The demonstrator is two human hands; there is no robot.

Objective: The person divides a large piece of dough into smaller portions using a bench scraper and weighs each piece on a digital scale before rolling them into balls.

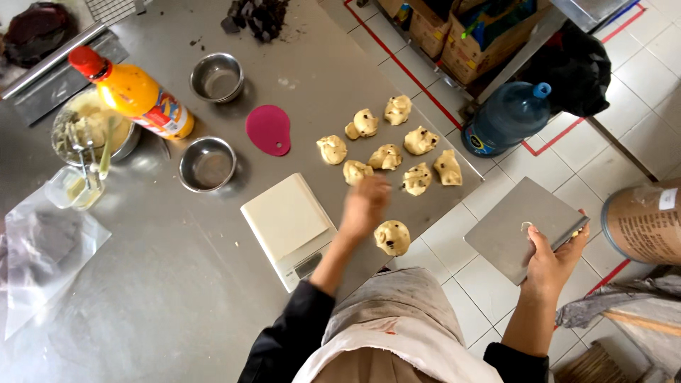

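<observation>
Several lumps of pale dough with dark chips [386, 157] lie loosely grouped on the steel table [177, 298]. One more dough ball [392, 237] sits alone at the table's near edge. My left hand [365, 204] is blurred, its fingertips at the nearest lump [354, 171]; whether it grips that lump is unclear. My right hand [552, 261] is out past the table over the tiled floor, gripping the near edge of a flat grey metal tray [521, 227].
A white scale [287, 225] stands left of my left arm. Beyond it are a pink scraper [269, 130], two steel bowls [206, 164] [217, 76], an orange bottle [138, 98] and a mixing bowl with a whisk [89, 131]. A blue water jug [507, 117] stands on the floor.
</observation>
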